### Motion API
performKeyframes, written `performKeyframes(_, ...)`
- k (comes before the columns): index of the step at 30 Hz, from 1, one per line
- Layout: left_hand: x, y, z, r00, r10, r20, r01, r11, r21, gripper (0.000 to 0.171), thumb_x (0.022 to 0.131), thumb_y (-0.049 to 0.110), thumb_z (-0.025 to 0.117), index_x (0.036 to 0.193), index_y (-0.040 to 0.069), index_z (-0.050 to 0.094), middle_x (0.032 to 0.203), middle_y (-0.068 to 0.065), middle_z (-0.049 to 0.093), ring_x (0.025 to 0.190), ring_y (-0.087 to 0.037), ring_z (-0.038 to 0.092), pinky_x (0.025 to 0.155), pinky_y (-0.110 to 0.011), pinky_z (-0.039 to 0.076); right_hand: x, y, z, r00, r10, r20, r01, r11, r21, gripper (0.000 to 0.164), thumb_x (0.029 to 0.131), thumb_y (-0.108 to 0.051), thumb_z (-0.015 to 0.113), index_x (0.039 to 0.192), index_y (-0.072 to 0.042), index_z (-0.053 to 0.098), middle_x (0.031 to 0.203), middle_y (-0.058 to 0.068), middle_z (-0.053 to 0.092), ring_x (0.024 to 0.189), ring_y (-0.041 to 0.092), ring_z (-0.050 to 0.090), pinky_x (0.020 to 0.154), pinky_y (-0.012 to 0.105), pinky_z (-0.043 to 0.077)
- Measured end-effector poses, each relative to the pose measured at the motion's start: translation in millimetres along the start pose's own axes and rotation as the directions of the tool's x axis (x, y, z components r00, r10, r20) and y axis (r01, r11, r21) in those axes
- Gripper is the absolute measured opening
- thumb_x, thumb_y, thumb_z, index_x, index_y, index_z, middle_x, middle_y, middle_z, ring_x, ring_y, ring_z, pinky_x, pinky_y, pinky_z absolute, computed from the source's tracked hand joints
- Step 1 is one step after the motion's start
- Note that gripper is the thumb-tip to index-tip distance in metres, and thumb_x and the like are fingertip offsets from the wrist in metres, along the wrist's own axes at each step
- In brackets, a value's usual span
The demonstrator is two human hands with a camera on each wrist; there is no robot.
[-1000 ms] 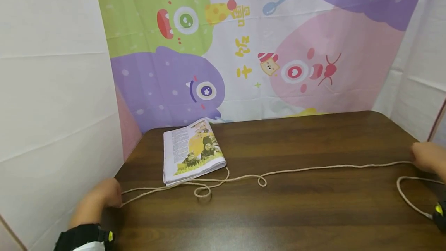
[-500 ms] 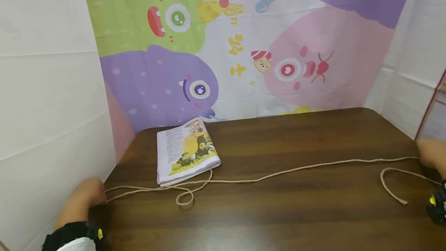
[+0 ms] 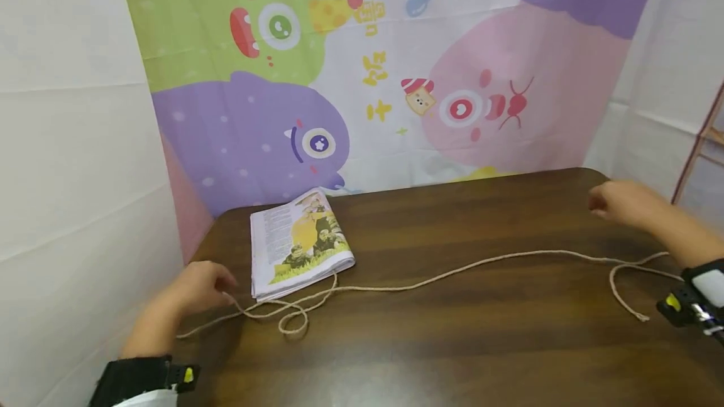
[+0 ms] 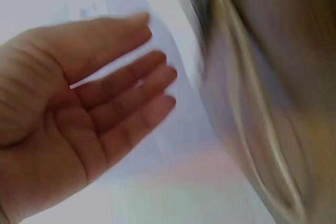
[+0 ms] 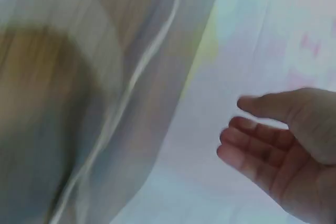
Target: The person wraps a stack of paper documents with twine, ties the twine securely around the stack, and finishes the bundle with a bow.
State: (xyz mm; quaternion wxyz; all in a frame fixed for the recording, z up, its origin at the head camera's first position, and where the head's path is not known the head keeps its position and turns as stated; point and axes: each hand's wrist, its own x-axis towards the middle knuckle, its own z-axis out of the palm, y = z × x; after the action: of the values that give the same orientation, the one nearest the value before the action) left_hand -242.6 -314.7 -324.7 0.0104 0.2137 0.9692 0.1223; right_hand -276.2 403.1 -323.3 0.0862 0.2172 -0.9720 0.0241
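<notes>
A thin beige rope (image 3: 452,269) runs across the brown table (image 3: 452,350), with a small loop near its left part and a bent free end at the right. My left hand (image 3: 198,286) hovers over the rope's left end. Its fingers are loosely extended with nothing between them, as the left wrist view shows the same hand (image 4: 89,98) apart from the doubled rope (image 4: 262,114). At the far right my right hand (image 3: 628,203) is raised above the rope. In the right wrist view this hand (image 5: 286,148) has relaxed fingers and holds nothing.
A folded newspaper (image 3: 300,250) lies at the back left of the table, the rope passing by its front edge. A cartoon-printed cloth (image 3: 396,80) hangs behind the table, and white cloth (image 3: 73,143) hangs at the left side.
Both hands have let go of the rope and moved inward and up from the table's sides. The rope's right part has slackened, and its small loop near the middle has straightened out.
</notes>
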Motion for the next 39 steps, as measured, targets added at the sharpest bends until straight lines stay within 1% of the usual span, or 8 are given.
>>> performKeyframes(3,25.9,44.8,12.1,0.978,0.206,0.03,-0.205,0.978,-0.039,0.013,0.073,0.008,0.081,0.083,0.004,0.073,0.077,0.002,0.067,0.07,-0.01,0.06,0.064,-0.03,0.051,19.0,-51.3,6.4,0.989,-0.141,-0.034,0.144,0.987,0.072,0.011,0.077,0.002,0.075,0.079,-0.005,0.068,0.075,0.0,0.063,0.067,0.019,0.062,0.061,0.036,0.052)
performKeyframes(6,43.8,78.8,28.5,0.939,0.328,0.108,-0.324,0.945,-0.052,0.014,0.075,0.013,0.082,0.083,0.005,0.074,0.074,0.004,0.066,0.067,-0.005,0.058,0.063,-0.025,0.049,30.0,-93.8,19.9,0.97,-0.245,0.005,0.242,0.96,0.14,0.011,0.078,-0.002,0.078,0.085,-0.005,0.069,0.081,0.0,0.063,0.072,0.018,0.062,0.064,0.033,0.052)
performKeyframes(9,51.9,97.9,42.1,0.923,0.344,0.174,-0.349,0.937,-0.001,0.014,0.072,0.015,0.084,0.075,0.008,0.072,0.066,0.009,0.061,0.061,-0.003,0.051,0.058,-0.024,0.045,36.0,-117.5,35.7,0.956,-0.284,0.075,0.27,0.95,0.156,0.014,0.079,-0.009,0.08,0.089,-0.007,0.069,0.085,0.0,0.062,0.076,0.018,0.061,0.067,0.036,0.052)
performKeyframes(12,52.8,102.4,49.3,0.926,0.319,0.2,-0.337,0.939,0.062,0.019,0.067,0.013,0.087,0.067,0.011,0.068,0.06,0.012,0.053,0.057,-0.003,0.045,0.055,-0.023,0.041,37.7,-126.2,47.5,0.949,-0.29,0.124,0.275,0.953,0.13,0.016,0.079,-0.009,0.08,0.089,-0.009,0.069,0.086,0.0,0.062,0.077,0.018,0.06,0.067,0.036,0.052)
performKeyframes(21,42.3,87.9,45.0,0.946,0.249,0.209,-0.264,0.963,0.047,0.021,0.064,0.001,0.084,0.062,0.012,0.067,0.059,0.011,0.056,0.055,-0.004,0.046,0.052,-0.024,0.042,29.4,-105.5,53.7,0.972,-0.195,0.134,0.185,0.979,0.085,0.027,0.08,0.004,0.074,0.073,-0.015,0.056,0.071,-0.008,0.052,0.063,0.008,0.048,0.054,0.027,0.041)
performKeyframes(27,32.5,62.7,44.0,0.976,0.092,0.198,-0.107,0.992,0.065,0.027,0.067,0.0,0.083,0.056,0.014,0.063,0.054,0.011,0.053,0.051,-0.006,0.044,0.048,-0.026,0.041,14.7,-74.4,51.5,0.981,-0.099,0.166,0.089,0.994,0.066,0.028,0.082,0.0,0.074,0.071,-0.016,0.053,0.068,-0.008,0.047,0.061,0.01,0.043,0.054,0.029,0.038)
performKeyframes(31,24.8,40.3,42.5,0.989,-0.011,0.15,-0.001,0.996,0.084,0.028,0.065,-0.001,0.083,0.057,0.014,0.061,0.056,0.008,0.053,0.053,-0.01,0.047,0.05,-0.029,0.043,4.5,-52.7,50.1,0.984,-0.061,0.167,0.052,0.997,0.061,0.024,0.081,0.0,0.073,0.073,-0.013,0.055,0.069,-0.007,0.05,0.061,0.011,0.046,0.054,0.031,0.04)
performKeyframes(39,8.1,-5.2,32.6,0.996,-0.086,0.005,0.084,0.984,0.154,0.033,0.056,0.003,0.088,0.058,0.013,0.057,0.067,0.002,0.048,0.063,-0.015,0.045,0.055,-0.033,0.041,-8.0,-30.4,47.4,0.987,-0.025,0.156,0.016,0.998,0.059,0.02,0.078,0.0,0.074,0.072,-0.01,0.058,0.069,-0.006,0.053,0.062,0.012,0.051,0.055,0.033,0.044)
